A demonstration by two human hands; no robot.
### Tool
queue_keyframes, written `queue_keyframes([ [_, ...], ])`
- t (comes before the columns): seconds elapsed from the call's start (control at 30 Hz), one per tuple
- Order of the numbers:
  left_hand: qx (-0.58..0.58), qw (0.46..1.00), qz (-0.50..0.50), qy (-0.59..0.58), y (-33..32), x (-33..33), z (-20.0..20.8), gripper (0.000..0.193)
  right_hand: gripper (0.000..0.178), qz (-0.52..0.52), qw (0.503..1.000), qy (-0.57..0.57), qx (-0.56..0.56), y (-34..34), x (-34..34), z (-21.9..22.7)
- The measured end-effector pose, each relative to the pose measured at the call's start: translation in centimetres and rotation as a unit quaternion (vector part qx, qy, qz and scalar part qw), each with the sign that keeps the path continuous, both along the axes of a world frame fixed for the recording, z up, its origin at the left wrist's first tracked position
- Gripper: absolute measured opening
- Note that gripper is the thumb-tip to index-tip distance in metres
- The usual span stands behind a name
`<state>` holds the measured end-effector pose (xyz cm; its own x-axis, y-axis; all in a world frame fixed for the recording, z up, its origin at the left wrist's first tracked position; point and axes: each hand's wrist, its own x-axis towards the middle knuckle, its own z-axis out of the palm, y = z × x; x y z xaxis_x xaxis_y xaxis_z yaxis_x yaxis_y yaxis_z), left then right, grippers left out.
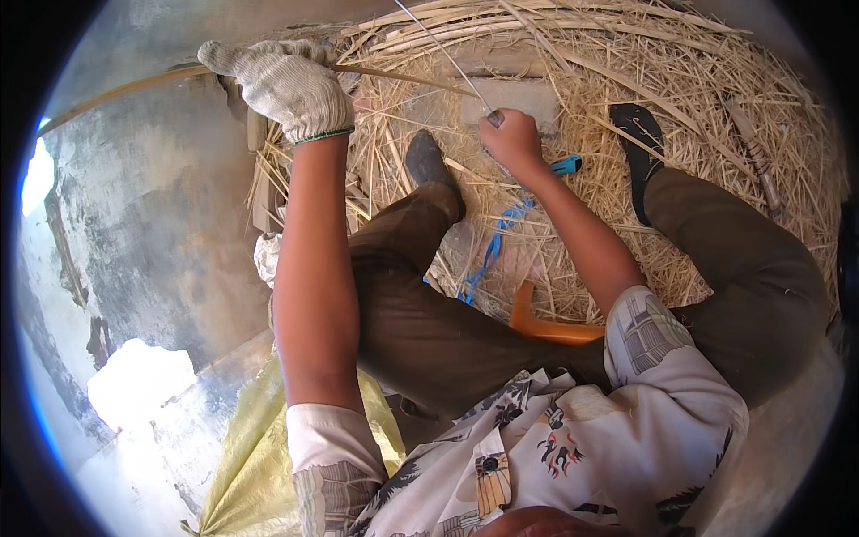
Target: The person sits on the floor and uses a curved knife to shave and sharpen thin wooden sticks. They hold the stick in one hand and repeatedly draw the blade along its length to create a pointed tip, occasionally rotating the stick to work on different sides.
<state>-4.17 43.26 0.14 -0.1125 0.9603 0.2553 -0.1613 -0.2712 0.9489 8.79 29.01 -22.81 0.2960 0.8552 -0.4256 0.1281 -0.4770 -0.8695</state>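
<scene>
My left hand (288,88), in a whitish knit glove with a green cuff edge, is closed around a long thin bamboo strip (134,92). The strip runs leftward past the wall, and its other end tapers toward my right hand. My bare right hand (513,141) is a fist around the dark end of a long, thin, blade-like metal tool (438,45), which slants up and away to the left. Whether it is a knife seen edge-on I cannot make out. The strip's tip lies close to this tool, just above my right fist.
Bamboo shavings (707,98) cover the floor around my feet. A pale block (508,101) lies beyond my right hand. Near my legs are a blue strap (490,251) and an orange plastic piece (555,329). A yellow sack (250,456) sits left; a worn wall (161,224) rises beside it.
</scene>
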Motion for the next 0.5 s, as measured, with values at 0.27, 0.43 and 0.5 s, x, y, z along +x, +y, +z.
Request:
queue_keyframes([
  [0.27, -0.030, 0.996, 0.031, -0.077, -0.9, 1.2, 0.6, 0.046, 0.035, 0.076, 0.992, -0.053, -0.088, -0.8, -1.5, -3.1],
  [0.43, -0.023, 0.996, 0.049, -0.073, -1.8, 1.2, 1.0, 0.047, 0.036, 0.057, 0.998, -0.033, -0.001, -0.4, -0.7, 0.7],
  [0.5, -0.017, 0.995, 0.054, -0.077, -1.5, 1.3, 1.1, 0.048, 0.037, 0.039, 0.998, -0.015, 0.043, -0.1, -0.7, 2.2],
])
